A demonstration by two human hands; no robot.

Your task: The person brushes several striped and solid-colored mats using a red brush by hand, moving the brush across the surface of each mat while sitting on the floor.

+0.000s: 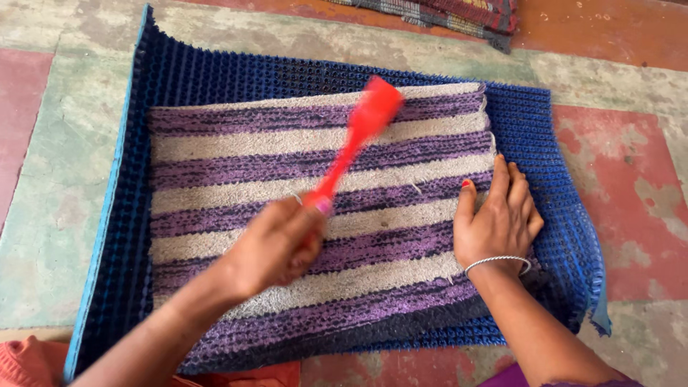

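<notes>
A purple and beige striped rug (236,186) lies flat on a larger blue studded mat (179,79). My left hand (276,244) is closed around the handle of a red brush (373,111), whose blurred head hovers over the rug's far middle. My right hand (498,222), with a silver bangle at the wrist, lies flat and fingers forward on the rug's right edge, pressing it down.
The mat rests on a worn painted floor (623,165) with red and grey-green patches. Another folded woven rug (459,14) lies at the far top edge. Orange cloth (29,362) shows at the bottom left.
</notes>
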